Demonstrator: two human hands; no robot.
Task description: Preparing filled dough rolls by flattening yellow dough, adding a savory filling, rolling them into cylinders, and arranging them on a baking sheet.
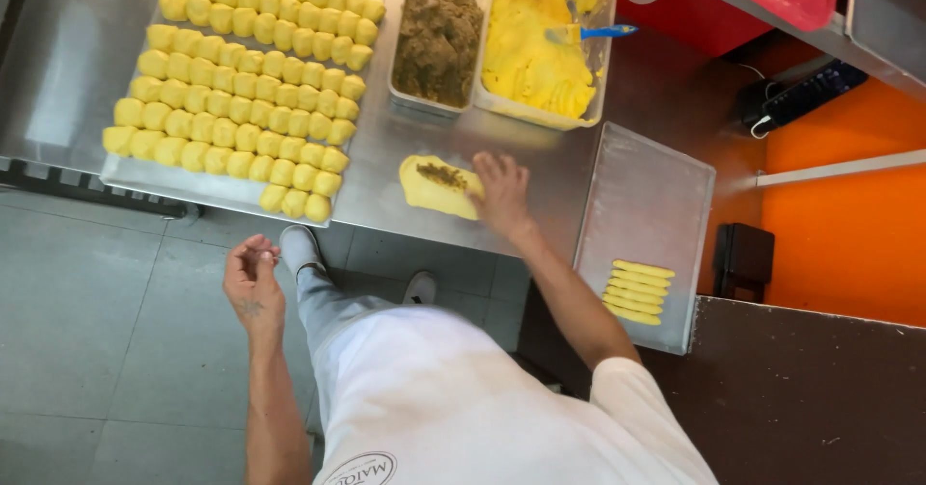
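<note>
A: How are the hands held?

B: The right hand [502, 194] is laid flat with fingers spread, pressed on the right edge of a flattened yellow dough piece [434, 186] on the steel table [405, 138]. The left hand [253, 278] is held off the table, over the floor, with fingertips drawn together; whether anything is pinched cannot be told.

A: Where is the dough in relation to them?

B: It is touched by the right hand's fingers and lies well apart from the left hand. A strip of brown filling [442, 174] is seen along its middle.

A: What could go wrong?

B: The soft sheet could be torn or smeared if too much pressure is put on one edge, and the filling could be squeezed out at the seam. With only one hand on it, uneven shaping seems likely.

A: And around it?

B: A tray of yellow dough balls [246, 90] is set to the left, a tub of brown filling [436, 37] and a tub of yellow dough [540, 46] behind, and a tray with finished rolls [637, 290] to the right.
</note>
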